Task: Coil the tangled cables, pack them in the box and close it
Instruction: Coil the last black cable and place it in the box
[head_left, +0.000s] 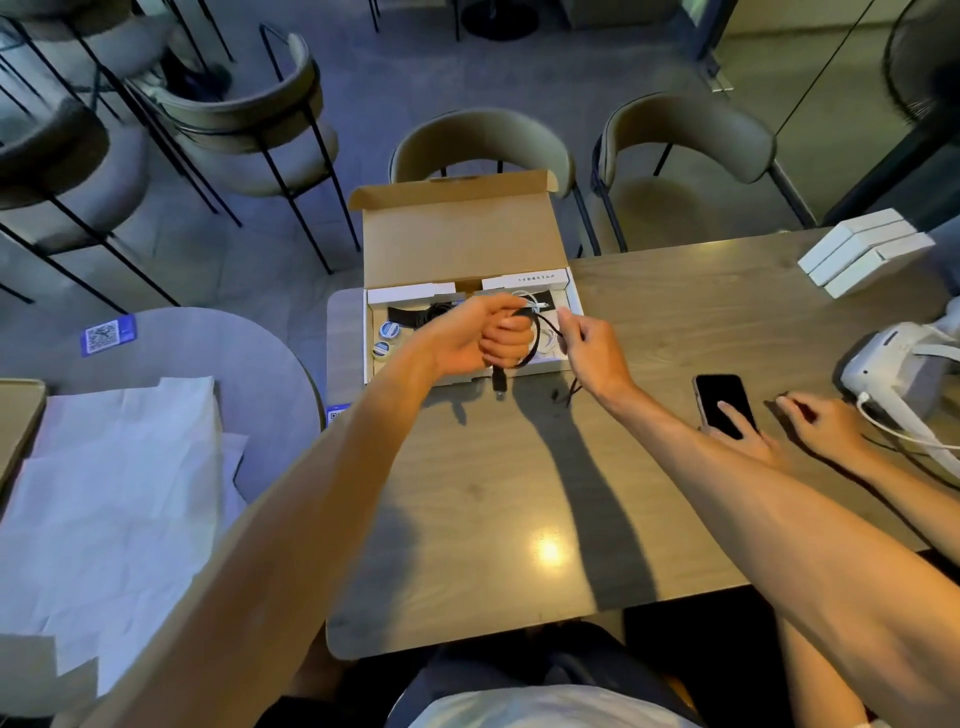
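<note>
The black cable (531, 354) is held above the open box (457, 239), which stands at the far edge of the counter (493, 493); its loops are gripped in the left hand (483, 338), whose fingers (506, 343) are curled round the bundle; the free run is pinched between the thumb and fingers of the right hand (592, 353), just beside the left. A plug (498, 387) hangs below the left hand; a second end seems to dangle under the right wrist, though the blur there makes this uncertain. The coiling is judged to be well along, with only a short tail left; each further turn should be laid to the same size as the loops already gathered, and the run should be fed with a slight twist so that no kink is forced in; the loose ends are best tucked through the coil, so that it is not sprung open when released. Space in the box is shared with a white cable (543, 304) and tape rolls (389, 330); the coil should be set flat between them, so that the lid can be folded down without strain.
</note>
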